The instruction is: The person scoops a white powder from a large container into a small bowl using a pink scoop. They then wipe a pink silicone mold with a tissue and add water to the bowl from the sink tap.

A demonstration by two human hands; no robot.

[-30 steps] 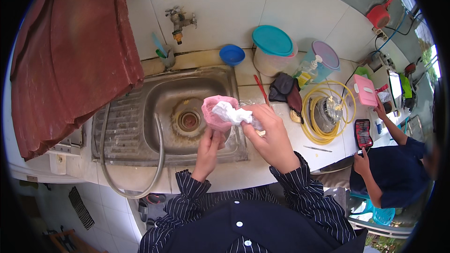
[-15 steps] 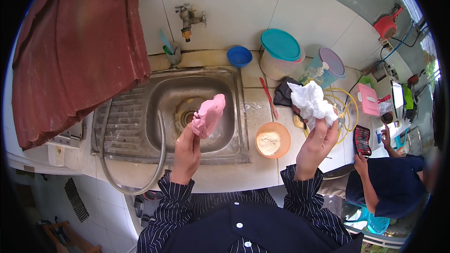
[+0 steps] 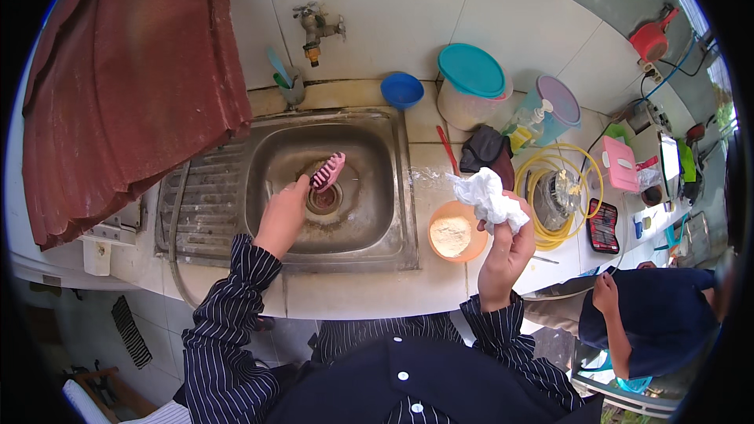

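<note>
Over the steel sink [image 3: 408,188], my left hand [image 3: 284,212] is closed on a pink moulded piece [image 3: 328,172] with dark stripes across the side that shows. Its exact kind I cannot make out. Below it lies the sink's drain [image 3: 324,199]. Crumpled white tissue [image 3: 488,195] is gripped in my right hand [image 3: 506,255], raised above the counter. Just left of that hand stands an orange bowl [image 3: 477,242] holding pale powder [image 3: 451,236]. The tissue hides part of the bowl's right rim.
A tap [image 3: 316,31] juts from the tiled wall. Behind the counter stand a blue bowl [image 3: 401,91], a teal-lidded tub [image 3: 471,71] and a pump bottle [image 3: 526,122]. A coiled yellow hose [image 3: 542,224] and a red-black tool case [image 3: 603,226] lie right, near another person [image 3: 667,318].
My left hand has moved left and lower over the sink, turning the pink piece so its stripes show. The tissue has come left and nearer. The other person's hand has left the case.
</note>
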